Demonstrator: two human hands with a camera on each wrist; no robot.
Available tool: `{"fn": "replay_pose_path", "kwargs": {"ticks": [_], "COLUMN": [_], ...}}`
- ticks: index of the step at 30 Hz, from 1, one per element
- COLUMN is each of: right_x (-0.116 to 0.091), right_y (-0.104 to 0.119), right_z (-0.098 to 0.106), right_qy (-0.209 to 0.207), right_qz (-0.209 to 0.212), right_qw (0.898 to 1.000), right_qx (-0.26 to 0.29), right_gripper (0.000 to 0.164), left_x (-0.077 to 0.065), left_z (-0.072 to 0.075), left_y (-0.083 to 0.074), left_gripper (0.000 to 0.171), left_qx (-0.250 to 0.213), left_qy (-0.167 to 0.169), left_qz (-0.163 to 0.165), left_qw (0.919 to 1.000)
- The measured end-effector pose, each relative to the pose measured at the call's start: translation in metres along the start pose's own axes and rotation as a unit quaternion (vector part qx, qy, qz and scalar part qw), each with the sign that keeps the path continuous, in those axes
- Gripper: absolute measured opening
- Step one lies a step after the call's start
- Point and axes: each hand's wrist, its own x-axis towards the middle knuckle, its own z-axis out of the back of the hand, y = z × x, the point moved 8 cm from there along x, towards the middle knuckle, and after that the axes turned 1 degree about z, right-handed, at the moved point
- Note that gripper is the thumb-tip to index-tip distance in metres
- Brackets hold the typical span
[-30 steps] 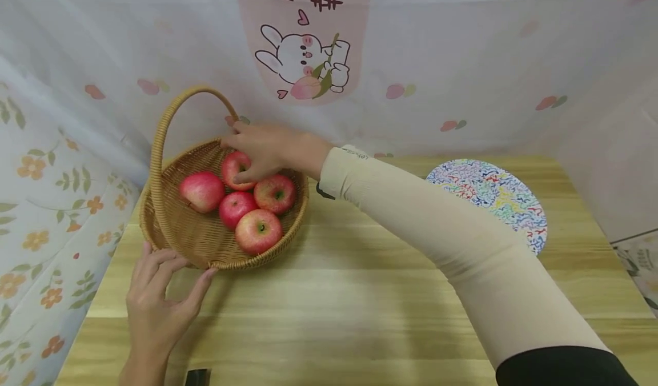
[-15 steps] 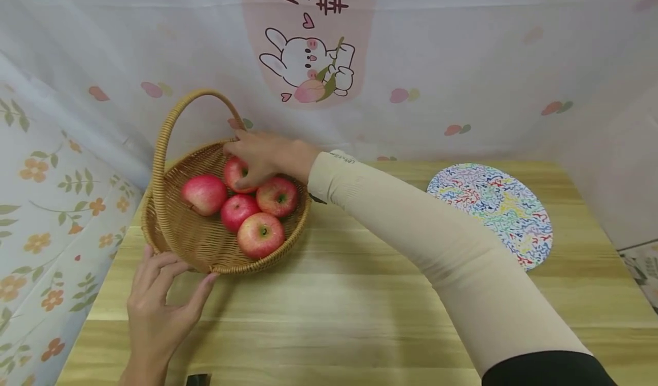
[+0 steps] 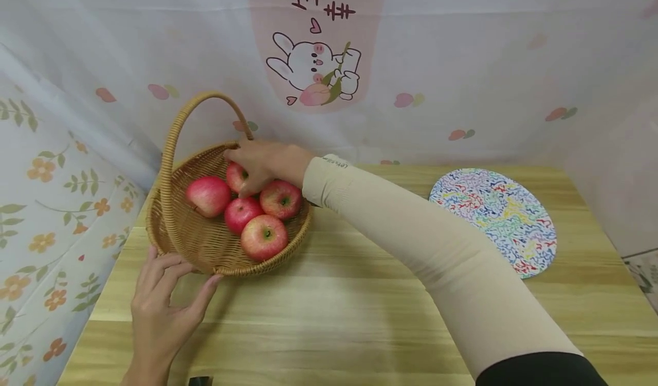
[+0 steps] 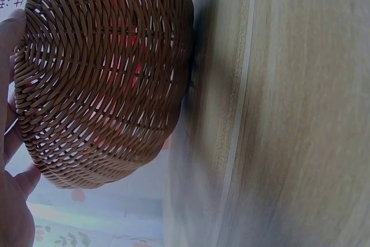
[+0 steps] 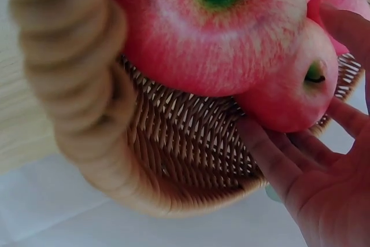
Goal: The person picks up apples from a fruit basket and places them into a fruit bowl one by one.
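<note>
A wicker basket [image 3: 211, 254] with a tall arched handle [image 3: 167, 186] stands at the table's left, holding several red apples [image 3: 264, 237]. My left hand [image 3: 164, 306] holds its near rim, thumb and fingers spread to either side of the handle's base. From the left wrist, the woven outer wall [image 4: 104, 85] fills the upper left. My right hand [image 3: 267, 160] reaches in at the back and grips the rearmost apple [image 3: 235, 175], partly hidden under the hand. In the right wrist view, its fingers [image 5: 277, 154] slip between that apple and the wicker, the thumb opposite.
A round mat [image 3: 514, 220] with multicoloured squiggles lies at the right of the wooden table [image 3: 334, 323]; the right sleeve [image 3: 437, 254] overlaps it. Printed cloth [image 3: 437, 49] hangs behind and at the left. A small black object [image 3: 200, 381] shows at the bottom edge.
The head view has shifted slightly, so the scene sits a little lower and further right. Both hands keep their places at the basket, with the right hand still around the rear apple.
</note>
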Motion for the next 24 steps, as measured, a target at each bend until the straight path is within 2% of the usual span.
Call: {"fn": "replay_pose_path", "kwargs": {"ticks": [4,10,17,20,24], "right_x": [0.0,0.001,0.003,0.003,0.0], "right_y": [0.003,0.007,0.01,0.011,0.006], "right_z": [0.001,0.002,0.006,0.005,0.001], "right_qy": [-0.012,-0.017,-0.04,-0.053,-0.066], "right_qz": [0.006,0.0,0.019,0.035,0.035], "right_qw": [1.0,1.0,0.999,0.998,0.997], "right_qx": [-0.008,-0.017,-0.025,-0.024,-0.032], "right_gripper": [0.079,0.088,0.069,0.067,0.068], "left_x": [0.001,0.003,0.005,0.003,0.0], "left_z": [0.002,0.005,0.007,0.007,0.002], "left_y": [0.001,0.002,0.002,0.001,-0.001], "left_gripper": [0.065,0.064,0.063,0.064,0.064], "left_qx": [0.007,0.011,0.014,0.015,0.018], "left_qy": [0.008,0.007,0.006,0.003,0.015], "left_qz": [0.003,-0.003,-0.009,-0.011,-0.008], "left_qw": [0.9999,0.9999,0.9999,0.9998,0.9997]}}
